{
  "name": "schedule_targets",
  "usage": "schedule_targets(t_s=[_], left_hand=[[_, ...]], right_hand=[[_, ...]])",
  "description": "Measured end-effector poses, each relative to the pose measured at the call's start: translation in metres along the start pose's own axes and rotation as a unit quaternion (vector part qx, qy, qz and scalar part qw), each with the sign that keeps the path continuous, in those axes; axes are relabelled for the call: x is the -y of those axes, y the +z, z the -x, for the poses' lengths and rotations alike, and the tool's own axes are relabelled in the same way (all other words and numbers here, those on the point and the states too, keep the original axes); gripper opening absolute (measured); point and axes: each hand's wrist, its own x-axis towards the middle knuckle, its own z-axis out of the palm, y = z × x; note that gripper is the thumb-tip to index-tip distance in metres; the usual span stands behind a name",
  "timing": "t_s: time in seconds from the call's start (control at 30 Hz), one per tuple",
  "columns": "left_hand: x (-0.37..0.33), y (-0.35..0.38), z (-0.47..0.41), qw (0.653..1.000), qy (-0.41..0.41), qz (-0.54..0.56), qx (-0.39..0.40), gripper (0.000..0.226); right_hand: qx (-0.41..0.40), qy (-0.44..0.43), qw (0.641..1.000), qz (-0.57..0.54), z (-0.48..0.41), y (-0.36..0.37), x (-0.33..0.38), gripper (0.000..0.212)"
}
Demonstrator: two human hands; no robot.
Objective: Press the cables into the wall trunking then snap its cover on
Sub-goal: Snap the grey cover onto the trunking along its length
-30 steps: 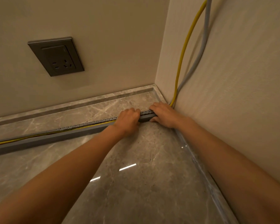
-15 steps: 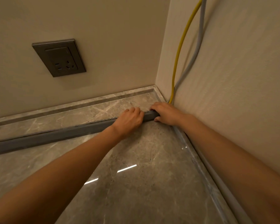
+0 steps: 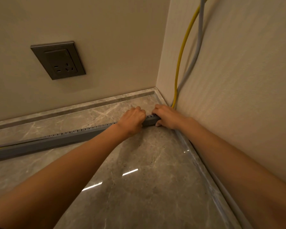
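Since the marble surface [image 3: 139, 187] carries the whole run, use it as the backstop. Grey trunking [image 3: 56, 142] lies flat on it, from the left edge across to the right edge just short of the back-right corner, with its slotted top edge [image 3: 73, 132] exposed along the length. No separate cover in view, so I judge this is cable seating, cover not yet on. Yellow cable [image 3: 180, 63] and grey cable [image 3: 196, 52] drop down the right wall [image 3: 238, 96] side by side and vanish behind the right hand at the trunking's end. A bit of yellow also shows at the far left end, at the channel's lip. Can't tell how deep the cables sit in between. Socket [image 3: 58, 60] on the back wall is well apart, not involved. Left hand [image 3: 132, 120] is curled over the top of the trunking, gripping it. Right hand [image 3: 168, 116] clamps the very end, fingers over the top, thumb [image 3: 157, 124] on the near face. Only a short stretch of trunking shows between them. To do it well, the right hand pins the end so nothing skates on polished stone while the left presses down and walks leftward. Keep the bend at the wall gentle, because a tight kink would likely spring the cables out. Check that nothing rides over the slots before the cover goes on.
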Motion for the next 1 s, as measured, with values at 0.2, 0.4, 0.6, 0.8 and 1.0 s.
schedule_targets(t_s=[0.2, 0.4, 0.6, 0.8, 1.0], left_hand=[[-0.003, 0.001, 0.0, 1.0, -0.004, -0.019, -0.02, 0.031], [0.0, 0.005, -0.004, 0.998, -0.043, 0.052, 0.016, 0.034], [0.0, 0.007, -0.004, 1.0, 0.003, 0.001, 0.011, 0.032], [0.001, 0.011, -0.001, 1.0, 0.01, 0.009, -0.009, 0.03], [0.008, 0.011, 0.0, 0.997, -0.029, 0.071, 0.013, 0.03]], right_hand=[[0.001, 0.018, 0.999, -0.047, 0.001, -0.001, 0.0, 0.025], [-0.036, 0.02, 0.998, -0.043, 0.002, 0.002, 0.001, 0.027], [-0.046, 0.007, 0.999, -0.013, 0.003, 0.005, 0.002, 0.029], [-0.053, 0.001, 0.999, -0.008, 0.007, 0.005, 0.004, 0.028], [-0.047, 0.023, 0.999, -0.003, 0.005, 0.005, 0.008, 0.032]])
